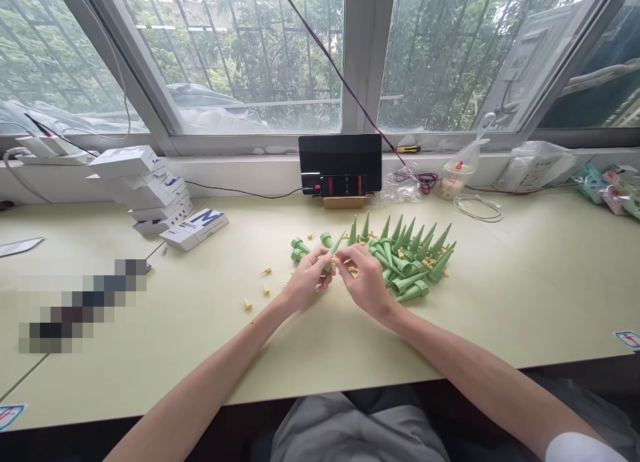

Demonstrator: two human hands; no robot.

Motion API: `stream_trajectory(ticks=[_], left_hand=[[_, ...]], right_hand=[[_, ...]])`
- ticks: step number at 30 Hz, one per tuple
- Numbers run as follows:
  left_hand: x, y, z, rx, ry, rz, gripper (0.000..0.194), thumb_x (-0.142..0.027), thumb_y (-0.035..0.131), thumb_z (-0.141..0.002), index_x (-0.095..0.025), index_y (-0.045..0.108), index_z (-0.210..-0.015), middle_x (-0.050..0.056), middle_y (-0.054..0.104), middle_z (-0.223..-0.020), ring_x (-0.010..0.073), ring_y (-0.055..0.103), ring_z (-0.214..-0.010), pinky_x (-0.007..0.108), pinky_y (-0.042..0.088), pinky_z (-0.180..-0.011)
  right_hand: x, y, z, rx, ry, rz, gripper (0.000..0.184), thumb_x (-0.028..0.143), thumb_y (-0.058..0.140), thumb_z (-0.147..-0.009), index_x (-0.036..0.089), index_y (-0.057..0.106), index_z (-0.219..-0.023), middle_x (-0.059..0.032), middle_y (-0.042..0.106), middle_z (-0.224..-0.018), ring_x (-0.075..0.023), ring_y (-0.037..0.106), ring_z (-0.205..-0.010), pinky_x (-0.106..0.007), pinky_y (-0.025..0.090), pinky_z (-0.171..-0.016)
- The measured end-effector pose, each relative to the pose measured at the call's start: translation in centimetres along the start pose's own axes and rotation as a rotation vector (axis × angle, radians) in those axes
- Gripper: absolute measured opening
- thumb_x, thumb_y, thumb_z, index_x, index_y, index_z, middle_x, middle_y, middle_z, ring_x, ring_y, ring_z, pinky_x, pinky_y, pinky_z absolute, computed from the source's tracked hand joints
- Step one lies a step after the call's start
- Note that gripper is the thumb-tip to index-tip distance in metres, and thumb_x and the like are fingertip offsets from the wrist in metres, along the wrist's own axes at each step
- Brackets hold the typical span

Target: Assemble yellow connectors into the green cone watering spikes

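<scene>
In the middle of the table, my left hand (306,277) is closed around a green plastic spike (337,242), its point tilted up and to the right. Fingertips of my right hand (367,279) pinch a small yellow plastic peg (335,259) against the spike's side; the exact contact is partly hidden by the fingers. Right of my hands lies a heap of similar green spikes (411,266) with ribbed caps, some standing and some lying. Yellow pegs are mixed among them. More loose yellow pegs (247,305) are scattered to the left of my left hand.
Behind the heap, a phone (343,185) leans against a black panel (340,154). Stacked white boxes (155,189) stand at the back left, with one box (195,229) lying before them. A bagged cup (455,179) and coiled white cable (479,207) are at the back right.
</scene>
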State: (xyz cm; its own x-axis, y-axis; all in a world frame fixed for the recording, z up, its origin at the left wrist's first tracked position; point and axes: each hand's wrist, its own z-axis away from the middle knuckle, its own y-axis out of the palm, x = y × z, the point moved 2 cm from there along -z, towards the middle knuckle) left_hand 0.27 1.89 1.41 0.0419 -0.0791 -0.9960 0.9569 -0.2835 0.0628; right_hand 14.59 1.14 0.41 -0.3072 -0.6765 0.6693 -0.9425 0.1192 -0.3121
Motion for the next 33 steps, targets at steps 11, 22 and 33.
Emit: stream_trajectory(ticks=[11, 22, 33], left_hand=[[-0.10, 0.18, 0.21, -0.028, -0.003, -0.118, 0.023, -0.042, 0.054, -0.089, -0.020, 0.051, -0.087, -0.004, 0.054, -0.065, 0.0064, 0.039, -0.047, 0.021, 0.029, -0.047], [0.60, -0.07, 0.00, -0.069, 0.099, -0.265, 0.022, -0.041, 0.048, -0.093, -0.020, 0.050, -0.088, -0.005, 0.050, -0.061, 0.0078, 0.039, -0.048, 0.021, 0.033, -0.048], [0.27, -0.17, 0.06, -0.076, 0.155, -0.377, 0.019, -0.037, 0.045, -0.093, -0.020, 0.053, -0.090, -0.006, 0.044, -0.057, 0.0090, 0.038, -0.049, 0.022, 0.033, -0.050]], right_hand=[[-0.03, 0.06, 0.07, 0.027, -0.012, -0.013, 0.011, 0.016, 0.053, -0.094, 0.021, 0.063, -0.097, -0.0043, 0.063, -0.091, -0.0164, 0.065, -0.079, -0.030, 0.057, -0.073], [0.01, 0.01, -0.02, 0.031, 0.057, -0.115, 0.005, 0.017, 0.059, -0.090, 0.020, 0.062, -0.092, -0.0036, 0.063, -0.090, -0.0143, 0.066, -0.074, -0.028, 0.060, -0.072], [0.40, 0.00, 0.05, 0.033, 0.022, -0.065, 0.010, 0.016, 0.055, -0.091, 0.021, 0.061, -0.098, -0.0049, 0.064, -0.092, -0.0160, 0.066, -0.080, -0.029, 0.060, -0.071]])
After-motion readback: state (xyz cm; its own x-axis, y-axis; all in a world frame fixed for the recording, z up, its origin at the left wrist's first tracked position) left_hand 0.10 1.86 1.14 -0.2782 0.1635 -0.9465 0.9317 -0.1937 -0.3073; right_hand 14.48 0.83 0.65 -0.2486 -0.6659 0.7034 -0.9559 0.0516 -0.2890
